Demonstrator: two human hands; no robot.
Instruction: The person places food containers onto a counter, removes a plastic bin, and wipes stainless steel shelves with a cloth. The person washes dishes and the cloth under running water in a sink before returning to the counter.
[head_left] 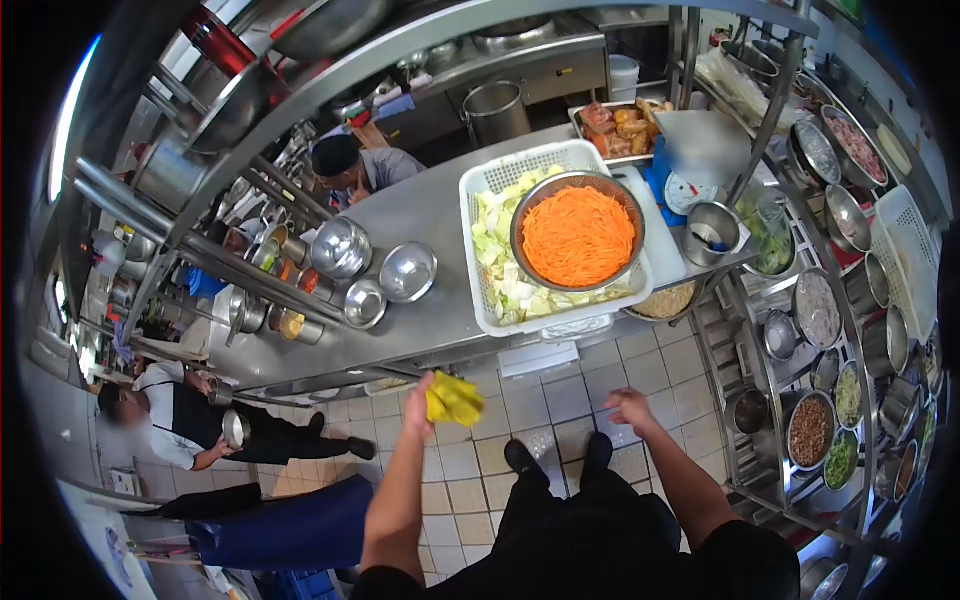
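My left hand [420, 408] is closed round a crumpled yellow cloth [454, 398], held over the tiled floor before the steel counter. To the right, my right hand [628, 408] is raised with its fingers apart and holds nothing. Beyond both hands, a white perforated basket [475, 290] of chopped cabbage [497, 232] stands on the counter. A metal bowl full of shredded carrot [578, 235] rests on the cabbage. Neither hand touches the basket or bowl.
The steel counter [430, 345] bears several metal bowls [408, 272]. A co-worker [170, 415] stands at the left with metal containers; another person [365, 170] is behind the counter. Racks with food bowls [810, 430] line the right. A scale [688, 190] is beyond the basket.
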